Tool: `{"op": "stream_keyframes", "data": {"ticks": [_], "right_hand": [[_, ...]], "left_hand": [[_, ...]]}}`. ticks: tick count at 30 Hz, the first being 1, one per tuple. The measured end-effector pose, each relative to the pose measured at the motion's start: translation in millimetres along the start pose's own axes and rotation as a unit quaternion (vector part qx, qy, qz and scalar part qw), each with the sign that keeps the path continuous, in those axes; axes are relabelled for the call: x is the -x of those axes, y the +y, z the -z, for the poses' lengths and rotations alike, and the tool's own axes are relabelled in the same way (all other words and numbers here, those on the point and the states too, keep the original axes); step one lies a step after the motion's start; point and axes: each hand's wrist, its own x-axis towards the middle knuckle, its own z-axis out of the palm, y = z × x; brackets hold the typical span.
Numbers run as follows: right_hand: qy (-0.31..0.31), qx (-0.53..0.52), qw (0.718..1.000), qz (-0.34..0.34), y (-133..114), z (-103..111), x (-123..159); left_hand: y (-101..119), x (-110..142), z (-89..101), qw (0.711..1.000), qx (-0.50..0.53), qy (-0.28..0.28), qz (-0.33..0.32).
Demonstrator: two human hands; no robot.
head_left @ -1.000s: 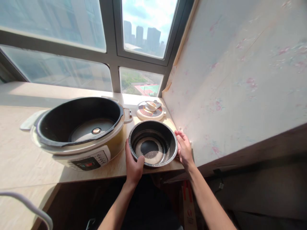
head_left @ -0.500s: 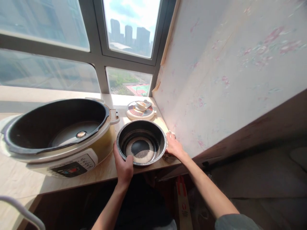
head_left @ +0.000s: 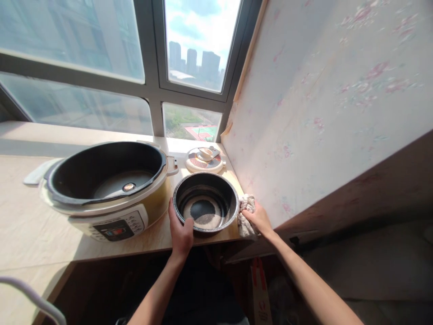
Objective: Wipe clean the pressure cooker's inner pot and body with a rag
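A black inner pot (head_left: 205,185) with a ring of white rice on its bottom stands on the wooden counter (head_left: 27,225) near its front edge. My left hand (head_left: 180,232) grips the pot's near-left rim, thumb inside. My right hand (head_left: 260,218) is closed on a crumpled whitish cloth (head_left: 245,215) at the pot's right side, close to the wall. To the left sits the open electric cooker (head_left: 104,185), its dark cavity showing a round heating plate.
A small round lid (head_left: 204,160) with a knob lies behind the pot by the window. A papered wall panel (head_left: 321,104) stands close on the right. The cooker's white lid (head_left: 35,171) sticks out to the left. A white cable (head_left: 37,300) crosses the bottom left.
My right hand left the pot's right rim and took hold of the cloth beside it. My left hand stayed on the near rim. The camera shifted slightly.
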Motion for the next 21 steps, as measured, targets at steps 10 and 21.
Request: {"op": "stream_keyframes", "data": {"ticks": [10,21], "right_hand": [[0.061,-0.175,0.977,0.104,-87,69,0],[-0.215,-0.145,0.942,0.211,-141,-15,-35]], "left_hand": [[-15,11,16.0,0.999,-0.004,-0.051,0.010],[7,0,18.3,0.990,0.124,-0.028,0.061]]}}
